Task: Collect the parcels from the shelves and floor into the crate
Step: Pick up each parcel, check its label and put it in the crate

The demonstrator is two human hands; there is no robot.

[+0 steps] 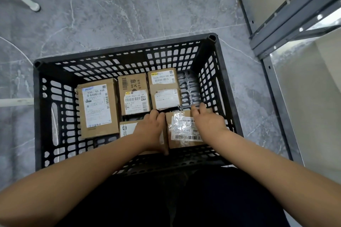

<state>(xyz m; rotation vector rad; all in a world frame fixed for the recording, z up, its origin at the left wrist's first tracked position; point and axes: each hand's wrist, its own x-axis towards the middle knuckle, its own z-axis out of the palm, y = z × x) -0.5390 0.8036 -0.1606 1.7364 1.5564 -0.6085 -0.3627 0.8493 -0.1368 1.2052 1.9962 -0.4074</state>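
Both hands are down inside the black crate (127,57), which stands on the grey floor w/ a metal shelf frame (287,24) at about 2 o'clock from it. The left hand (147,131) lies flat on a small parcel (127,129) at 6 o'clock in the crate, fingers curled over its far edge. The right hand (208,118) is spread on the taped parcel (184,131) just beside it, at about 5 o'clock, fingertips past the top edge; whether either hand really clamps or only presses, I cannot tell. Five parcels are in the crate, all cardboard, none seen on the floor here. Risk, in my judgement: the two front boxes touch each other and the row behind, so pushing one may shove or tilt the neighbour; the loose shiny tape on the right box could catch the fingers; the gap at 3 o'clock in the crate may let a box slide. Readable text: the big box (98,107) at 9 o'clock says "530- D5 A68"; the middle box (133,94) "502B P021-00 69"; the far-right box (164,88) "502B P021-00 A68". The taped label shows "106" upside down; the rest is too small.
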